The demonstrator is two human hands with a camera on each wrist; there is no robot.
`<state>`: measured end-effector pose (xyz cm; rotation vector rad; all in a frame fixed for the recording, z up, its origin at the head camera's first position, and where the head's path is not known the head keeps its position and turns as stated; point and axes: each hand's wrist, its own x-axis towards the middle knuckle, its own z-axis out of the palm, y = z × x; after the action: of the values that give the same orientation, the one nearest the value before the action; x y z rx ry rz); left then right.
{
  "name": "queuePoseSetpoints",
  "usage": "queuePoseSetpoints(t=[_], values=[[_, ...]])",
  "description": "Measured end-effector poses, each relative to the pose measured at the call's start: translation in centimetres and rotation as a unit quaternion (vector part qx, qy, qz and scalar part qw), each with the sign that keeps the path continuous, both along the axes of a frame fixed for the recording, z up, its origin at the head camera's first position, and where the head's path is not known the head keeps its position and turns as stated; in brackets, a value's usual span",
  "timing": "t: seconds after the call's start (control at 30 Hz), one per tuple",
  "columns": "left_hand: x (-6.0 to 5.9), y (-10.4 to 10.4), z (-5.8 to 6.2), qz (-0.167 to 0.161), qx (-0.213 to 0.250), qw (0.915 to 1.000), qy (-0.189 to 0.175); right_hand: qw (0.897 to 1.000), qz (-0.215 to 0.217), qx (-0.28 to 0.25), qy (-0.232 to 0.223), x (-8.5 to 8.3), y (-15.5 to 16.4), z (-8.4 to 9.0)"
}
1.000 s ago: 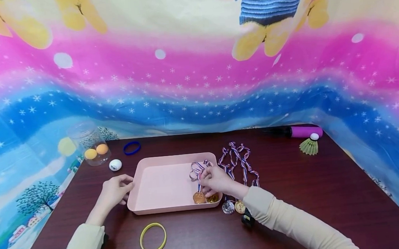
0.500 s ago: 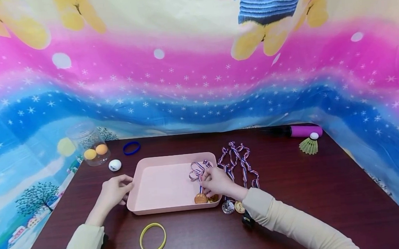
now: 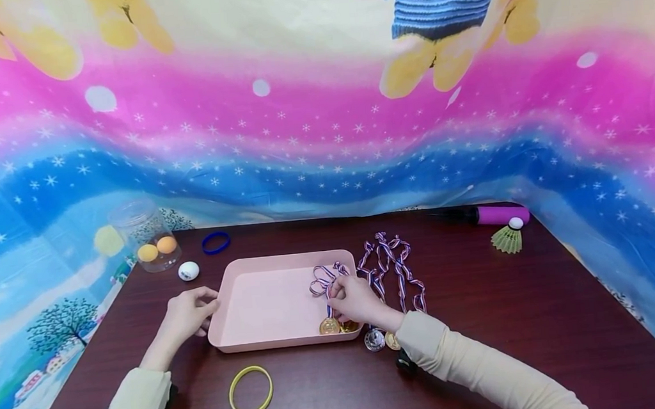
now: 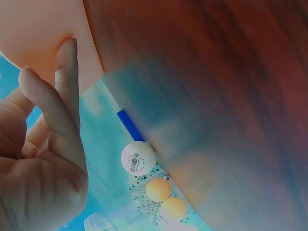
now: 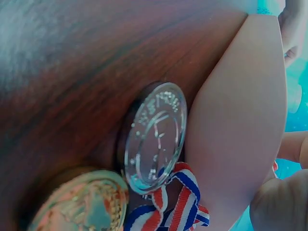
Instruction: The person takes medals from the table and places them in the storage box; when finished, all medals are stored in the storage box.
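A pink rectangular tray [image 3: 269, 305] lies on the dark wooden table. My left hand [image 3: 185, 315] is at its left end, fingers loosely bent, fingertips right at the wall; the left wrist view shows the index finger reaching the tray wall. Over the tray's right end, my right hand [image 3: 358, 299] pinches the striped ribbon of a gold medal [image 3: 329, 326], which hangs at the front wall inside. A second gold medal [image 3: 349, 326] shows beside it, partly covered by the hand. Outside the tray on the right lie a silver medal [image 5: 156, 137] and another gold medal [image 5: 84, 204].
Striped ribbons [image 3: 400, 266] spread right of the tray. A yellow wristband [image 3: 249, 367] lies in front, a blue one [image 3: 215, 234] behind. At the back left are a white ball [image 3: 189, 271] and a clear jar [image 3: 156, 264]; at the back right, a shuttlecock [image 3: 507, 240] and a purple-handled pump [image 3: 500, 216].
The medal under my right hand has shifted slightly right and turned, its face now catching brighter light. My left hand and the tray stay practically where they were.
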<state>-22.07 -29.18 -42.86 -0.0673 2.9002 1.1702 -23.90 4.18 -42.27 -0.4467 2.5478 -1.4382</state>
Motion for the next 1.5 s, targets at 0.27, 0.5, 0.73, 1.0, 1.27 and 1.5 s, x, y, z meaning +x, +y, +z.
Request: queuePoseSetpoints(t=[0.27,0.5,0.73,1.0,1.27,1.5], values=[[0.1,0.0,0.1,-0.007,-0.002,1.0,0.006,0.998,0.01,0.033,0.045,0.1,-0.1,-0.2],[0.1,0.0,0.1,-0.006,-0.001,1.0,0.008,0.998,0.014,0.038,0.047,0.3,-0.1,-0.1],[0.1,0.1,0.0,-0.001,-0.004,1.0,0.005,0.999,0.011,0.027,0.037,0.3,-0.1,-0.1],[0.1,0.1,0.1,-0.002,-0.004,1.0,0.004,1.0,0.018,0.014,0.021,0.5,0.2,0.1],[0.2,0.1,0.2,-0.001,0.002,1.0,0.007,1.0,0.025,-0.005,-0.007,0.2,1.4,1.7],[0.3,0.2,0.2,-0.003,0.005,1.0,0.006,0.997,0.022,-0.046,-0.05,-0.7,4.4,4.8]])
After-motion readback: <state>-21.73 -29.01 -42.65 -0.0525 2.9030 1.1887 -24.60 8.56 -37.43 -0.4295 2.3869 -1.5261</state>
